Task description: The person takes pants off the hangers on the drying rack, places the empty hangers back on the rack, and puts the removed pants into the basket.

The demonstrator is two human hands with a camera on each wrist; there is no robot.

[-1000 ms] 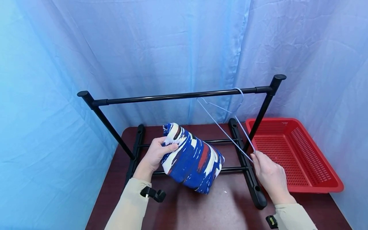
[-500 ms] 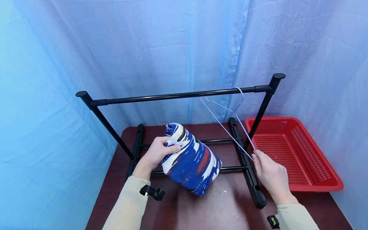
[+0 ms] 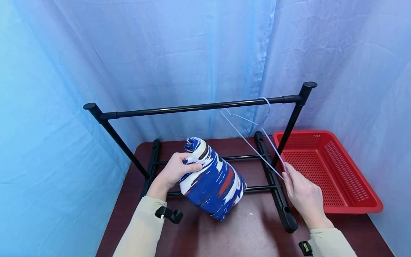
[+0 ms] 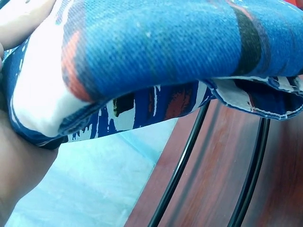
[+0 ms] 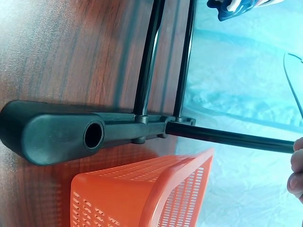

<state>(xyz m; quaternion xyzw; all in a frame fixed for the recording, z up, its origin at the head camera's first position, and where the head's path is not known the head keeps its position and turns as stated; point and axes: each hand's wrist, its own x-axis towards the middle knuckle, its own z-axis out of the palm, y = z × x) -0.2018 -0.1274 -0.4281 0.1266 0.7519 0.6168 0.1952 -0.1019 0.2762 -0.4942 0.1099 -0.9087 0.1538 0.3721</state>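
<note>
A folded garment in blue, white and red brush-stroke print (image 3: 215, 182) hangs at a slant above the table, fringed at its top corner. My left hand (image 3: 174, 169) grips it by the upper left side, thumb on the front. Its layered, stitched edges show in the left wrist view; which kind of garment it is I cannot tell. A pale blue wire hanger (image 3: 245, 137) hooks over the black rail (image 3: 192, 107), tilted toward me. My right hand (image 3: 303, 191) pinches the hanger's near right corner. In the right wrist view only the fingertips (image 5: 296, 163) show.
The black rack's right foot (image 3: 279, 192) stands on the dark red table (image 3: 244, 225), with two low crossbars between its feet. A red perforated basket (image 3: 348, 207) sits right of the rack. Blue curtains (image 3: 179, 53) surround the table.
The garment's lower end has swung slightly left and its fringed corner a little right. Both hands keep their hold. The hanger's far corner shifted right, then back left.
</note>
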